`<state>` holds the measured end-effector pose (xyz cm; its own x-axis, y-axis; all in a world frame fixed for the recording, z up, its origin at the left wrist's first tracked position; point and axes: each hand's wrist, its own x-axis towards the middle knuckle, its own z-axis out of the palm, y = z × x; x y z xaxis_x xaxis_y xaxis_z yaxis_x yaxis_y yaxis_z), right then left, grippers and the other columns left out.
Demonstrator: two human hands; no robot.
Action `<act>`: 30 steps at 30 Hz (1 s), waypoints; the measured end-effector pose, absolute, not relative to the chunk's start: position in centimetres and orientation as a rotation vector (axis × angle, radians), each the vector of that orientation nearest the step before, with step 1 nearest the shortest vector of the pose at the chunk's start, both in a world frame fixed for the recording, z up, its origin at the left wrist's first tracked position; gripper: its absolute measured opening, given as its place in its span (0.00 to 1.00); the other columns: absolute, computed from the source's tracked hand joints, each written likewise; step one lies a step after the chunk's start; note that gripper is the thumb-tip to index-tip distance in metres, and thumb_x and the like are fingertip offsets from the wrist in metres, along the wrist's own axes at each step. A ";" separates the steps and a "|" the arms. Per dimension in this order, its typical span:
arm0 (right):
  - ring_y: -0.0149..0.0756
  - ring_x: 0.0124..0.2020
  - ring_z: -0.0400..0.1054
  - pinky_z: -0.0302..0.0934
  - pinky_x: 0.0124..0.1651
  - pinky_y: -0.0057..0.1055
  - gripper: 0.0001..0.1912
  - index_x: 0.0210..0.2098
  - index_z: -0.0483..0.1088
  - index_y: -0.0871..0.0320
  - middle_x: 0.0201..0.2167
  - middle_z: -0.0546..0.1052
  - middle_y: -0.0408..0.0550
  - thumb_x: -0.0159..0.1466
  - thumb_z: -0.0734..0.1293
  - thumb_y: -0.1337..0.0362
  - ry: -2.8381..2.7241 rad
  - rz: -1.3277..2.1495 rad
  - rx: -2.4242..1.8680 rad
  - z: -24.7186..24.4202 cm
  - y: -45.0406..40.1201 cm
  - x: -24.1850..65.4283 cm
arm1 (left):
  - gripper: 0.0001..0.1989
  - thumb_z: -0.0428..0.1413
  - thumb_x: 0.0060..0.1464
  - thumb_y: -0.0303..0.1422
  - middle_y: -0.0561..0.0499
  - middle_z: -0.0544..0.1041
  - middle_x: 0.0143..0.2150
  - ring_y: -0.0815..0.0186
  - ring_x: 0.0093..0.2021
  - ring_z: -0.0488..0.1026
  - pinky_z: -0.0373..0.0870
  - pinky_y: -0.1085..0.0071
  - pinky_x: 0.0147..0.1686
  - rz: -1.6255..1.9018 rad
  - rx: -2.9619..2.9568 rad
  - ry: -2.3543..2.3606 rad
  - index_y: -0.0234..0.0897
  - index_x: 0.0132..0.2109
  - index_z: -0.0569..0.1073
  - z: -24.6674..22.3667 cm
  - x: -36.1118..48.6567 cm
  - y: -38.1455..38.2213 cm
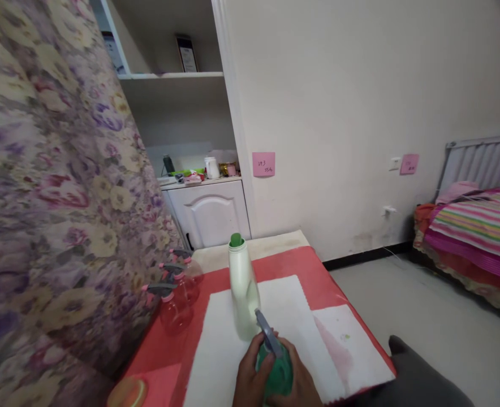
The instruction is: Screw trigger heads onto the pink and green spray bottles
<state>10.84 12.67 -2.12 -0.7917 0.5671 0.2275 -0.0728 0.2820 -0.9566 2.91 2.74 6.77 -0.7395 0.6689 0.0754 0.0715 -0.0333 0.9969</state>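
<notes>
A green spray bottle with a grey trigger head is held between both hands at the bottom centre. My left hand is closed round its left side, fingers near the neck. On the other side, my right hand wraps its body and neck. Just beyond them, a tall pale green bottle with a handle stands upright on white sheets, a green piece at its mouth. Three see-through spray bottles with pink collars and grey triggers stand in a row at the left.
A red cover lies over the table, with a round yellowish object at its near left. Stained white paper lies to the right. A floral curtain hangs left; a cupboard and wall stand behind. The bed is far right.
</notes>
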 end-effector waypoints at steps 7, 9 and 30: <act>0.50 0.54 0.70 0.65 0.55 0.41 0.47 0.60 0.54 0.53 0.55 0.73 0.53 0.43 0.74 0.65 -1.978 1.516 -0.437 -3.5 12.5 10.8 | 0.14 0.63 0.41 0.35 0.47 0.80 0.36 0.56 0.41 0.76 0.73 0.64 0.44 2.033 0.632 1.942 0.37 0.37 0.72 7.0 4.3 4.0; 0.50 0.53 0.71 0.67 0.53 0.41 0.46 0.60 0.55 0.53 0.54 0.74 0.53 0.44 0.75 0.62 -1.971 1.496 -0.433 -3.7 12.5 10.8 | 0.13 0.63 0.39 0.33 0.51 0.79 0.32 0.58 0.38 0.76 0.72 0.65 0.42 2.077 0.610 1.990 0.38 0.34 0.71 6.9 4.6 4.4; 0.49 0.53 0.71 0.67 0.52 0.38 0.42 0.59 0.54 0.52 0.55 0.73 0.52 0.49 0.74 0.57 -2.078 1.477 -0.454 -1.9 12.5 11.9 | 0.12 0.61 0.42 0.31 0.50 0.80 0.35 0.58 0.40 0.77 0.72 0.64 0.43 2.090 0.559 2.085 0.38 0.37 0.73 7.2 5.9 4.4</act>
